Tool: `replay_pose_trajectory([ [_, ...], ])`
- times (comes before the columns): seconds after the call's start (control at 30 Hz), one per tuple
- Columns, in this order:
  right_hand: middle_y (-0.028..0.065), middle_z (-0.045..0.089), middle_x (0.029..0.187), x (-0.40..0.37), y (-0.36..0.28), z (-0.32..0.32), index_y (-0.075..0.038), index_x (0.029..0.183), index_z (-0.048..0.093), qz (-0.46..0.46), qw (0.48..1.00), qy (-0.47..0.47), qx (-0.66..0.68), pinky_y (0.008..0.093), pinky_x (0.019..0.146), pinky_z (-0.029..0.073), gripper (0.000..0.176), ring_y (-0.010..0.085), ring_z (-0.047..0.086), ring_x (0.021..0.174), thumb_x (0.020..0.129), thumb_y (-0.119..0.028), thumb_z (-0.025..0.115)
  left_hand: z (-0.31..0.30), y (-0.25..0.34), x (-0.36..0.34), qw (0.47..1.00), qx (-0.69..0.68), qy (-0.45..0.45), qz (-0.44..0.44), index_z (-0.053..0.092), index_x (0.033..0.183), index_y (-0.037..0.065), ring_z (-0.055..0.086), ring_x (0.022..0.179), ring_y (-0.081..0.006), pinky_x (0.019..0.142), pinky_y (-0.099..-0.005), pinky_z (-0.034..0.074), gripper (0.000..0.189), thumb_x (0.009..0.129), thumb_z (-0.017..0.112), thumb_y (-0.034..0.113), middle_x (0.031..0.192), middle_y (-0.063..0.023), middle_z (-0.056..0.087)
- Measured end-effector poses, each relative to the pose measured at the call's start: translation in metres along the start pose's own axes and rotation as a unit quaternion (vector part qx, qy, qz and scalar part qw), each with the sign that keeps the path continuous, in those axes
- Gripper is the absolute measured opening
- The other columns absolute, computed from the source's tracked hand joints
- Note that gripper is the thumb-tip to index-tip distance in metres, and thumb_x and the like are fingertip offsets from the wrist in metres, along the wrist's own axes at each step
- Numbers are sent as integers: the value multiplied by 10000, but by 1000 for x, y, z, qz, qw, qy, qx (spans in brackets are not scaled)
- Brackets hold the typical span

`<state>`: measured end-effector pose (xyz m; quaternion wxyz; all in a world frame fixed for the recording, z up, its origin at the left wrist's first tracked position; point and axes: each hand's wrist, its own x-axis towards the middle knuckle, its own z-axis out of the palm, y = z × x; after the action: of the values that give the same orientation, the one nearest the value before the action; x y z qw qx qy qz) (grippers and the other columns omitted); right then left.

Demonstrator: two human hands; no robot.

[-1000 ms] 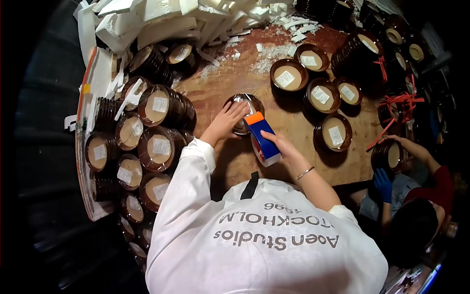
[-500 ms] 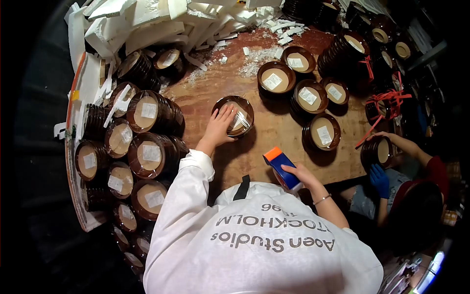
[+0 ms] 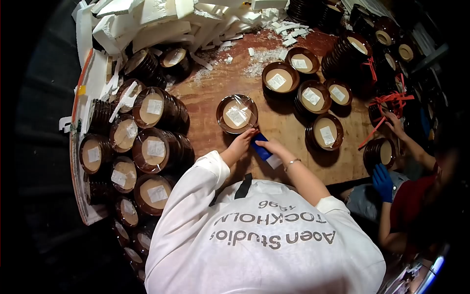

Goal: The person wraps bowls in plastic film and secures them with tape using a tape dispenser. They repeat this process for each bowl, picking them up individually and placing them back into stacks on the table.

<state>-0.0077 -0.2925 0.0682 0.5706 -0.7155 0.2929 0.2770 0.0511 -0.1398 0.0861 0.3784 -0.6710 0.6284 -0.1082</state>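
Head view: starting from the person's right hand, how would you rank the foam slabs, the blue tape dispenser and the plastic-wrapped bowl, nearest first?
1. Blue tape dispenser, in the grip of the right hand.
2. Plastic-wrapped bowl, just ahead, mid-table.
3. Foam slabs, piled at the far left.

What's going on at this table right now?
The person in the white shirt holds a blue plastic tape dispenser in the right hand, with the left hand at its upper end. Just beyond them, a round brown bowl wrapped in clear film sits on the wooden table. Stacks of similar labelled brown bowls stand to the left. Another person's blue-gloved hand is at the right.
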Motion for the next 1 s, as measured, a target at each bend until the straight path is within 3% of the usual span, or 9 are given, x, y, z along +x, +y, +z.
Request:
replay_pose_trajectory([
  [0.07,154,617,758,4,-9,5,3,809,616,-8,993,43,-111,317,635,450,465,252,596,676,651,-435,615,2,2,9,985,34,-134,105,349,1268,94,110,1287,-194,1044,-420,-60,494,814,323,288,1371,-2,219],
  [0.2,123,620,731,0,-9,2,-9,802,623,-24,990,47,-128,303,604,453,440,218,593,649,666,-427,620,24,17,15,993,78,-63,63,379,1253,113,104,1288,-199,1039,-440,-73,470,829,312,303,1366,7,230],
  [0.4,68,598,808,-68,15,-48,-12,960,556,106,987,-11,118,255,578,451,386,134,564,647,738,-323,609,5,7,21,988,41,-58,137,537,1088,106,337,1144,-207,1025,-444,38,363,793,392,260,1162,-16,460],
  [0.5,147,595,852,-77,22,-49,56,956,528,-50,987,76,133,290,656,453,449,203,585,746,748,-338,586,7,14,29,989,34,-70,129,559,1043,104,373,1090,-205,1011,-444,73,332,785,406,247,1092,-22,490],
  [0.57,233,569,909,-62,33,-37,113,1014,460,-87,959,205,-176,352,735,436,527,297,571,852,773,-348,540,8,21,30,989,23,-82,118,573,1013,102,397,1054,-203,1002,-444,97,313,779,415,238,1045,-26,511],
  [0.67,275,551,896,-42,28,-17,105,1074,343,-22,955,205,-213,421,754,420,549,376,550,856,794,-341,499,15,33,24,991,5,-98,95,595,967,100,433,1000,-201,988,-443,132,286,771,428,224,975,-32,541],
  [0.87,272,548,910,-9,41,7,107,1068,290,-12,941,199,-274,430,762,412,556,384,545,864,792,-325,506,35,60,-16,984,-136,-118,8,638,877,96,505,892,-198,961,-442,203,242,754,456,197,836,-44,602],
  [0.93,260,530,967,18,73,4,97,1085,311,-163,927,229,-250,412,758,415,570,355,533,918,779,-331,531,39,64,-35,960,-251,-98,-75,653,847,95,529,856,-196,951,-442,227,232,748,465,188,789,-48,622],
  [1.0,251,514,1003,-12,40,-8,85,1101,328,-172,947,202,-181,388,757,413,592,330,530,918,765,-349,550,30,51,-58,829,-487,-57,-268,613,804,63,556,765,-227,788,-431,388,191,741,513,212,725,-72,604],
])
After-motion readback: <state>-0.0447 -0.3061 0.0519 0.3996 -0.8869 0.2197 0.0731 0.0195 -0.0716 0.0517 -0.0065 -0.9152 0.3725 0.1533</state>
